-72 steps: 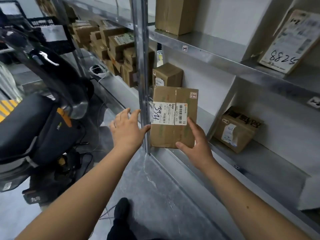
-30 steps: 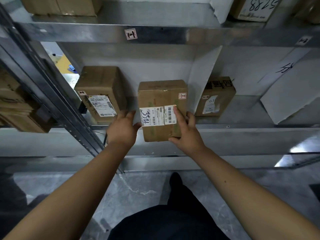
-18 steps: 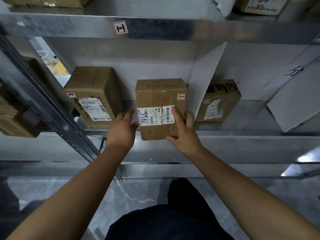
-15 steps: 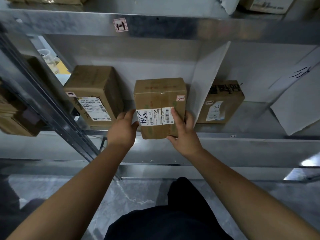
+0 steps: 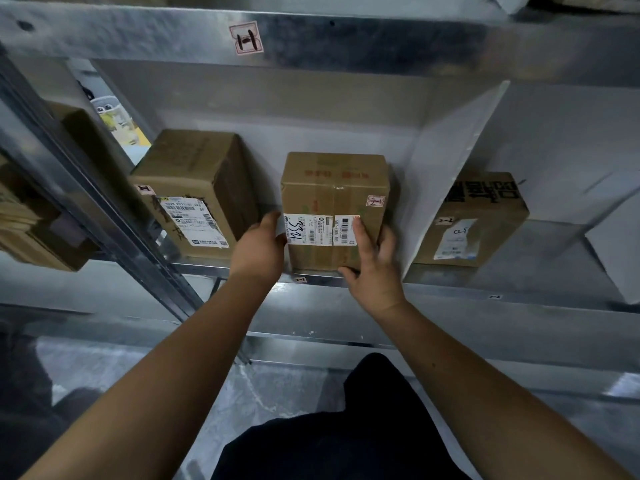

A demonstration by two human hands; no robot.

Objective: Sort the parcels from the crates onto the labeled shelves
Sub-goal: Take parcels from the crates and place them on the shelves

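A brown cardboard parcel (image 5: 334,192) with a white barcode label and a small red sticker stands on the metal shelf (image 5: 346,280), its front face at the shelf's edge. My left hand (image 5: 259,249) presses against its left side. My right hand (image 5: 372,261) grips its lower right corner, fingers spread over the front and the label. Both hands hold the parcel between them. The shelf edge above carries a red-framed label (image 5: 246,39).
A larger labelled box (image 5: 194,188) sits to the left on the same shelf. A white divider panel (image 5: 450,161) rises just right of the parcel, with another box (image 5: 474,220) beyond it. A slanted steel upright (image 5: 93,209) runs at left. Grey floor lies below.
The parcel was carried from beside the upright to the shelf bay, then pushed inward. It now rests on the shelf between the left box and the divider, both hands still on it.
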